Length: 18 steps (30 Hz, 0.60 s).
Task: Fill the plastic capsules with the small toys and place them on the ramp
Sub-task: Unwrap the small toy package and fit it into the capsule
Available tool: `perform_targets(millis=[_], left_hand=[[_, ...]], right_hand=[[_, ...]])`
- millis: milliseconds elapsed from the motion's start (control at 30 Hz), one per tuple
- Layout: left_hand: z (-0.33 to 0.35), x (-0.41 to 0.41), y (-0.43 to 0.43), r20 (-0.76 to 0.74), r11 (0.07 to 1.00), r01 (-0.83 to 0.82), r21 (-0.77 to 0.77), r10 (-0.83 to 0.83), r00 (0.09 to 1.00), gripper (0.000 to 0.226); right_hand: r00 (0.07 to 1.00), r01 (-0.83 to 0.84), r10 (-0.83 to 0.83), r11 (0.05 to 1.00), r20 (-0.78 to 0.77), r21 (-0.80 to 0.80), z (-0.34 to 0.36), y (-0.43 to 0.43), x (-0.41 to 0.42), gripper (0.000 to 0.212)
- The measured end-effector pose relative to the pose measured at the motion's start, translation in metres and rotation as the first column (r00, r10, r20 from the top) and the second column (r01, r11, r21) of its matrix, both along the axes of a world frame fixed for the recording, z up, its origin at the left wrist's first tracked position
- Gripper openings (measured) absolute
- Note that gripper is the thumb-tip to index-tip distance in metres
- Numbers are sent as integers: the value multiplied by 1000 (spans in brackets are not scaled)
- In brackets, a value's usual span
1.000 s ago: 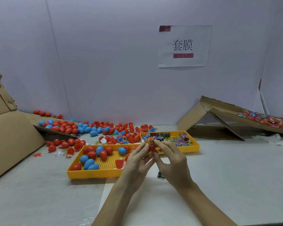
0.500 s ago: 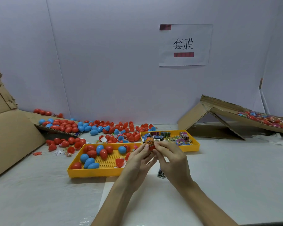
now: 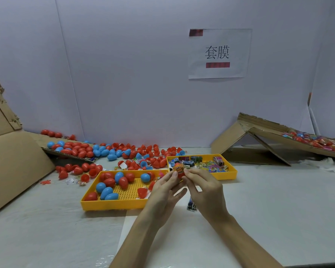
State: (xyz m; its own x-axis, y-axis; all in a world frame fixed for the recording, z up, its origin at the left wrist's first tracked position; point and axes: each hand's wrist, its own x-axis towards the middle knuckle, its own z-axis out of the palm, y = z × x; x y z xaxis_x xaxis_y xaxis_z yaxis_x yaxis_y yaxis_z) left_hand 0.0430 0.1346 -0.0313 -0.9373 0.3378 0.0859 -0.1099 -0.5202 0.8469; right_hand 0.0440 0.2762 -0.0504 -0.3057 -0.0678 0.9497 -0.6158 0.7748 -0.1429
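Because the red capsule [image 3: 179,171] seems to need its wrap seated from both sides, it is held up above the far right corner of the yellow capsule tray [image 3: 112,206], the left hand [image 3: 163,190] and right hand [image 3: 206,188] each pinching it with fingertips closed on its orange print. The cardboard ramp [image 3: 269,133], well right of that tray, already holds wrapped capsules [image 3: 317,141], likely its destination

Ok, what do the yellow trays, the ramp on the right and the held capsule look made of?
Yellow trays: likely moulded plastic, uniform colour, gridded floor in the near one. Ramp: corrugated cardboard, matt brown, ragged torn edges. Capsule: red plastic, seemingly under printed orange film; too small to be sure.
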Motion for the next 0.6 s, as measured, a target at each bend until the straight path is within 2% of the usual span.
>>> perform_targets(millis=[133,267,333,433,600], left_hand=[[-1,0,2,-27,999,-38,24,38,999,46],[-1,2,7,-91,986,-163,-43,159,983,50],[0,2,7,-118,974,-217,-69,208,971,47],[2,4,6,-118,970,-237,-57,229,966,40],[5,7,4,-51,988,-152,26,153,987,30]], right_hand=[[992,-86,92,995,91,-58,2,-1,2,29],[965,-146,170,981,200,-131,5,-1,4,52],[964,-153,170,984,205,-96,4,-1,4,59],[973,-133,135,991,189,-26,2,-1,2,57],[979,-104,112,993,171,-51,1,-1,2,53]])
